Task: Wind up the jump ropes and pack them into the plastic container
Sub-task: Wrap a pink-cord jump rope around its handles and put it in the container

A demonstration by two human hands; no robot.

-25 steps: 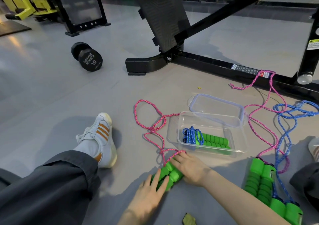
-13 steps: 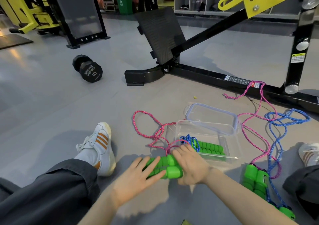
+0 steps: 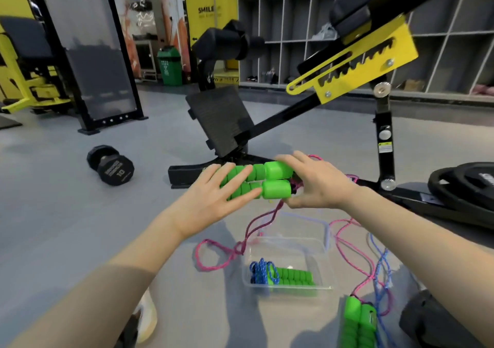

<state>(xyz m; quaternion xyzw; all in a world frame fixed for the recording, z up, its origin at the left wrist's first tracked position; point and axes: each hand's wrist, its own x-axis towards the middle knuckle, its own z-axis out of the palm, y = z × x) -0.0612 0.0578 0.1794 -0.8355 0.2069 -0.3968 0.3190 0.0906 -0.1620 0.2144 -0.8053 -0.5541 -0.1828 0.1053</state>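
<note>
- Head view: two bare hands hold a pair of green handles (image 3: pixel 267 182) side by side and level, above the floor (image 3: pixel 80 214);
- the left hand (image 3: pixel 211 206) lies with straight fingers against the handles' left part (not curled round them);
- the right hand (image 3: pixel 318 184) curls round their capped right ends, grasping them;
- a pink rope (image 3: pixel 256 224) hangs from those ends to the floor, beside the plastic container (image 3: pixel 318 262);
- inside the container lies a wound blue rope (image 3: pixel 260 271).
</note>
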